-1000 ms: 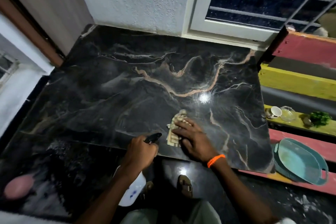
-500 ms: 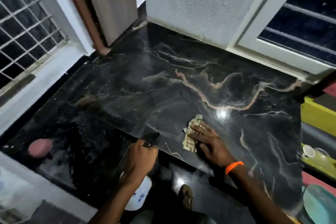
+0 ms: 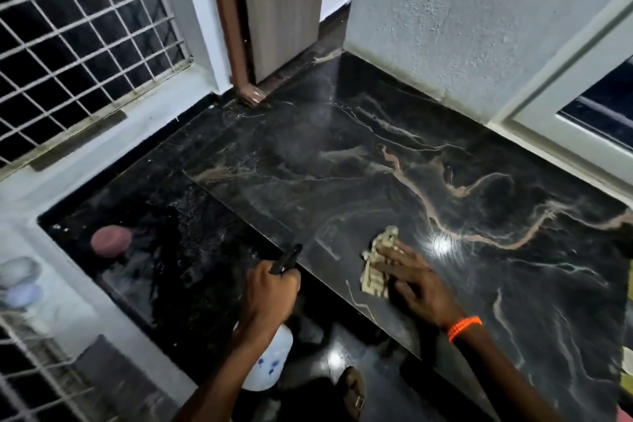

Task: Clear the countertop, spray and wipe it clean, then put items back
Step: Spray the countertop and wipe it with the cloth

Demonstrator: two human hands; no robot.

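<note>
The spray-and-wipe step looks underway; the left hand (image 3: 270, 291) curls round the black-nozzled white plastic spray bottle (image 3: 269, 358) at the near edge of the black veined marble countertop (image 3: 394, 161); the right hand (image 3: 416, 279) presses flat, fingers straight, on the beige folded cloth (image 3: 376, 262) lying there; next probably calls for broad strokes toward the wall.

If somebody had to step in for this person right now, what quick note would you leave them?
Left hand grips the spray bottle, black nozzle aimed over the countertop; a faint mist shows ahead.
Right hand presses the beige cloth flat near the front edge.
Done: the dark marble top is cleared.
Left: finish spraying, wipe the whole top, return the items.
</note>
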